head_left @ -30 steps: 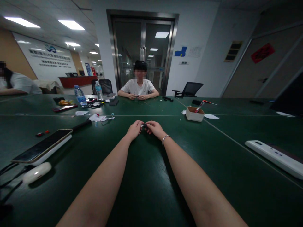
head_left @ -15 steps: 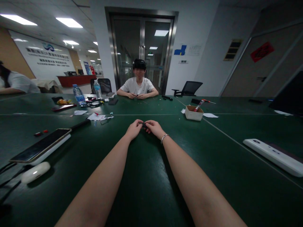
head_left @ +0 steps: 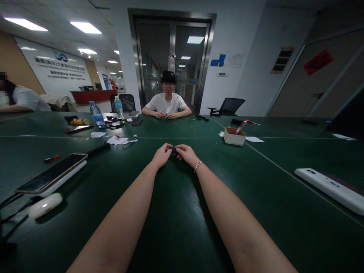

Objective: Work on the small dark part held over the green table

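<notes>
Green table (head_left: 176, 212) faces glass doors (head_left: 172, 51), dark piece (head_left: 174, 150) above.

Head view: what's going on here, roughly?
The person's left hand and right hand hold a small dark object between them at the green table; it is too small to identify. A phone lies to the left, and a small box stands farther off to the right. Across the table sits another person in a white shirt.
</notes>
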